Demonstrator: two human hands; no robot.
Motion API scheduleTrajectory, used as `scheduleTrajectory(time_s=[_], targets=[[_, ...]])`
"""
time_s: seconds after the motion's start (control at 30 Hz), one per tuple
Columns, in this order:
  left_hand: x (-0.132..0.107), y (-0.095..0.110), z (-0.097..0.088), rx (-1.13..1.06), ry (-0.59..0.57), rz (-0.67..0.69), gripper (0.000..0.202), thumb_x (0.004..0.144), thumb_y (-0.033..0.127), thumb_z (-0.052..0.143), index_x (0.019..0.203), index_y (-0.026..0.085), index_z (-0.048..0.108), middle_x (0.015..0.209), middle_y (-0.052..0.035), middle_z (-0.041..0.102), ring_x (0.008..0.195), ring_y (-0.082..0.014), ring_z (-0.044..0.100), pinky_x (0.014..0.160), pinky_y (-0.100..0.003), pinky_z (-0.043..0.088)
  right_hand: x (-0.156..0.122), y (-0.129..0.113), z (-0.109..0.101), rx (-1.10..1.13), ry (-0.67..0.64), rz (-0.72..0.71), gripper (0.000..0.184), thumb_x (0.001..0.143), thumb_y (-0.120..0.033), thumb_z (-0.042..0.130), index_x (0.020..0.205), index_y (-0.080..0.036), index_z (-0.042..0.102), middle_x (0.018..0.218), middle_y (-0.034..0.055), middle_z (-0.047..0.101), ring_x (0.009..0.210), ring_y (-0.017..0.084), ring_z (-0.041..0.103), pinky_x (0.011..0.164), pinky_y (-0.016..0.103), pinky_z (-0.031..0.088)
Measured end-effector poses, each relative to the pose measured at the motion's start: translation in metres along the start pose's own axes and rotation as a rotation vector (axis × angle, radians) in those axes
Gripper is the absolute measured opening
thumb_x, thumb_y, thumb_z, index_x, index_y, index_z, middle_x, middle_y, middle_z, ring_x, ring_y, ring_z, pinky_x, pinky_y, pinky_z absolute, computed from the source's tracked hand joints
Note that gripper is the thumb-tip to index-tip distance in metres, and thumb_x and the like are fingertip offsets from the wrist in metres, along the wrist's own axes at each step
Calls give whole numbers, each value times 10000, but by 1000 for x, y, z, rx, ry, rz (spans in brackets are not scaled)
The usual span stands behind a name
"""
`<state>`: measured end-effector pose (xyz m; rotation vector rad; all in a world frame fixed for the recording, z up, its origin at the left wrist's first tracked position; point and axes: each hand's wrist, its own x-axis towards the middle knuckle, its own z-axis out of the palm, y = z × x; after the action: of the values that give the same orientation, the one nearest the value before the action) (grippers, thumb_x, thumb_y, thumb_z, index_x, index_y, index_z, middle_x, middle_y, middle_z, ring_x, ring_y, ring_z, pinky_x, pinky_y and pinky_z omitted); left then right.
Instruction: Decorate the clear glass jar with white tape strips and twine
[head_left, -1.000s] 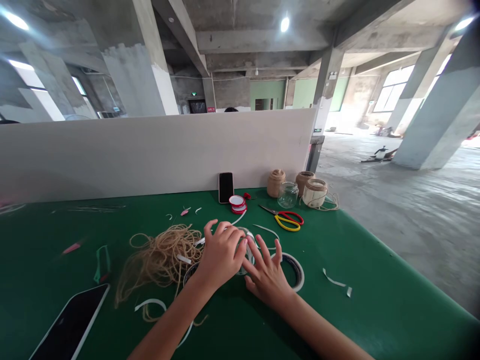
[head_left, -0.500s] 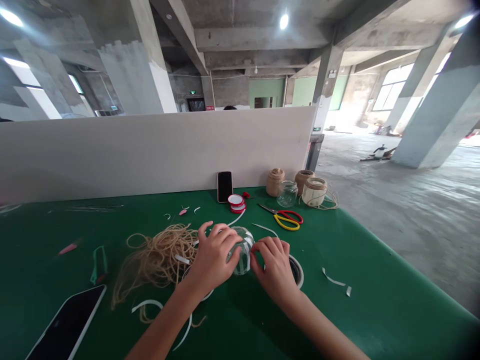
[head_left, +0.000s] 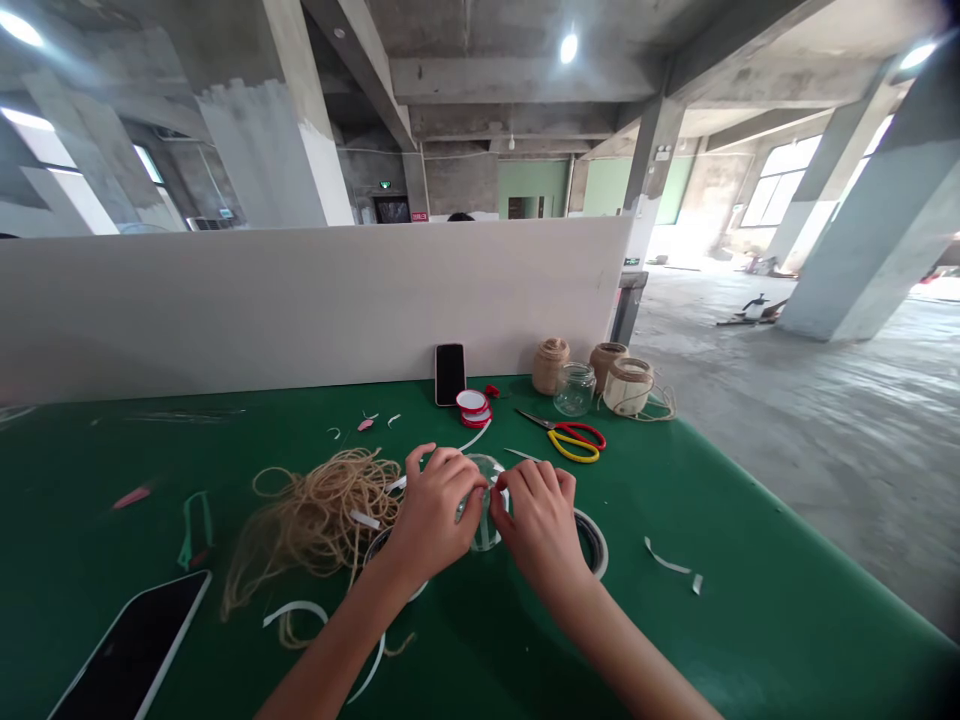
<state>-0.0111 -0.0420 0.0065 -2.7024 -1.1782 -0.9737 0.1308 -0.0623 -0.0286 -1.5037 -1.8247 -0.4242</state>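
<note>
A small clear glass jar (head_left: 481,500) with white tape strips on it lies on the green table (head_left: 750,600), between both hands. My left hand (head_left: 433,515) is wrapped round its left side. My right hand (head_left: 538,520) has its fingers curled against the jar's right side, pinching at the tape there. A loose pile of tan twine (head_left: 322,510) lies just left of my left hand. A white tape roll (head_left: 592,540) sits partly hidden under my right hand.
Red and yellow scissors (head_left: 574,440), red-and-white tape rolls (head_left: 475,405), an upright phone (head_left: 450,373), an empty jar (head_left: 574,388) and twine-wrapped jars (head_left: 628,385) stand at the back. A phone (head_left: 131,650) lies front left. White scraps (head_left: 671,565) litter the table. A white divider (head_left: 300,300) runs behind.
My right hand went from flat with spread fingers to curled against the jar. Both hands and the jar shifted slightly away from me.
</note>
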Motion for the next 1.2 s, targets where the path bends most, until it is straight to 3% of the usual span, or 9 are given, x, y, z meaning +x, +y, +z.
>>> scheduleTrajectory(time_s=[0.17,0.4,0.57,0.63,0.7,0.77,0.83,0.97,1.2], targets=[[3,0,3,51,-1,-49,156,856,180,436,773,204,567,809,0,616,872,-175,534,960,-441,251,1,1,-2,14,-54,45,120,857,-231,497,749,-188,530,759,23,558,759,190,467,720,335,274],[17,5,-4,172,-66,-22,141,829,214,482,738,210,590,774,-12,630,888,-214,532,963,-490,257,-5,19,-4,151,-103,179,221,841,-420,520,849,-201,490,831,29,561,786,203,492,677,302,291],[19,9,-5,228,-64,-6,219,837,150,420,701,198,585,730,-31,629,866,-217,546,958,-501,282,-28,40,3,171,-223,173,81,842,-252,488,812,-197,540,796,36,567,750,200,507,645,299,334],[17,8,-4,205,-61,-40,217,864,189,404,774,203,601,793,-33,642,875,-212,555,956,-490,293,-41,46,5,233,-340,120,160,843,-166,445,748,-190,570,739,36,573,705,182,517,646,295,369],[15,6,-3,203,-53,-87,229,887,296,407,983,202,592,972,-63,639,967,-235,546,972,-497,282,-50,48,7,284,-394,63,207,836,-116,423,783,-192,609,753,45,585,727,181,535,668,297,398],[12,3,-1,223,-68,-119,451,866,444,431,1231,181,464,1184,-120,561,1118,-295,477,990,-532,247,-55,46,8,284,-383,22,227,825,-103,426,824,-199,631,775,55,586,741,189,537,671,306,415],[11,-1,1,229,-145,-126,680,818,555,450,1363,174,305,1284,-155,491,1214,-349,390,993,-575,212,-57,42,8,264,-351,11,235,818,-104,430,842,-203,641,779,61,582,729,194,529,658,316,424],[14,-9,3,193,-328,-96,823,747,618,498,1402,194,236,1268,-153,516,1240,-384,355,994,-609,173,-54,39,6,281,-338,57,239,817,-101,434,885,-200,641,807,63,590,758,199,532,696,337,439],[16,-18,-12,149,-358,-84,753,686,513,595,1334,216,353,1213,-132,544,1155,-344,451,1008,-550,212,-54,44,4,422,-353,116,219,807,-111,451,914,-194,623,882,70,616,841,201,569,761,340,458]])
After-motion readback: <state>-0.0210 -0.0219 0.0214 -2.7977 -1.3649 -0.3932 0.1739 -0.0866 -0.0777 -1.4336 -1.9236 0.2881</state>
